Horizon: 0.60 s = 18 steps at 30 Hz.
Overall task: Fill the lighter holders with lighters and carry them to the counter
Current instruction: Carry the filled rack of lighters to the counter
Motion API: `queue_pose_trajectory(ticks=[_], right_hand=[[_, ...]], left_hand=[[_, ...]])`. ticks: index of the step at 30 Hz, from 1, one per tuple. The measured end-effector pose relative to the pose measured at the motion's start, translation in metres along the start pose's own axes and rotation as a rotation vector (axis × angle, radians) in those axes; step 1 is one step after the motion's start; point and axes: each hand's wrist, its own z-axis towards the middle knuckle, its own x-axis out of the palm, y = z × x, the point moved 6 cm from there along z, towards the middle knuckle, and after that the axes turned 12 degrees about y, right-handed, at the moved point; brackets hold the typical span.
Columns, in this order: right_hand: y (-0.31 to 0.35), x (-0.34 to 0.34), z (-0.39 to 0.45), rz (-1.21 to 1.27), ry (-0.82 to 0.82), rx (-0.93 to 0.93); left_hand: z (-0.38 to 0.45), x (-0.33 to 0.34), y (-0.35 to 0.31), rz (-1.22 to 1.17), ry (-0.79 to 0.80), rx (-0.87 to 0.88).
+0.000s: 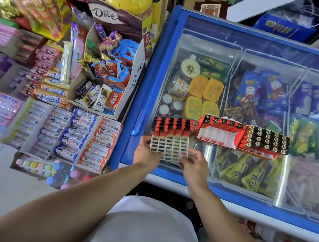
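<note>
- The left hand point(146, 152) is reaching forward from a bare, outstretched forearm, its grip curling around the near-left corner of the white lighter holder point(168, 147), thumb lying on the holder's left edge.
- The right hand point(194, 164) is coming in from the other side, its grip pinching the near-right corner of the same holder, fingers bent and knuckles facing up.
- The holder is lying flat over the glass lid of the blue chest freezer point(253, 110), near its front-left corner; whether it is resting on the glass or being lifted just clear cannot be told.
- The far rows of the holder are carrying red and black lighters point(172, 125); the near rows of slots are showing bare white grid.
- Just to the right, a red cardboard lighter box point(219, 133) is sitting open on the freezer lid, and touching its right side a second box of lighters point(265, 141) is showing rows of black tops.
- Left of the freezer, a Dove carton point(109, 61) of sweets is standing among shelves of candy.
</note>
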Motion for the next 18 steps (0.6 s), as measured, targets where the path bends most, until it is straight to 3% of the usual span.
queue_pose_trajectory(ticks=[3,8,14,18], right_hand=[[-0.005,-0.002,-0.002,0.179,0.036,0.010],[-0.008,0.002,-0.016,0.202,0.075,-0.080],[0.011,0.022,-0.043,0.022,0.118,-0.209],[0.022,0.068,-0.066,-0.078,0.248,-0.284]], left_hand=[[-0.001,-0.003,0.010,-0.107,0.038,0.008],[-0.013,-0.005,0.024,-0.155,0.058,0.106],[-0.047,-0.026,0.043,-0.363,0.022,0.241],[-0.077,-0.066,0.073,-0.461,-0.099,0.265]])
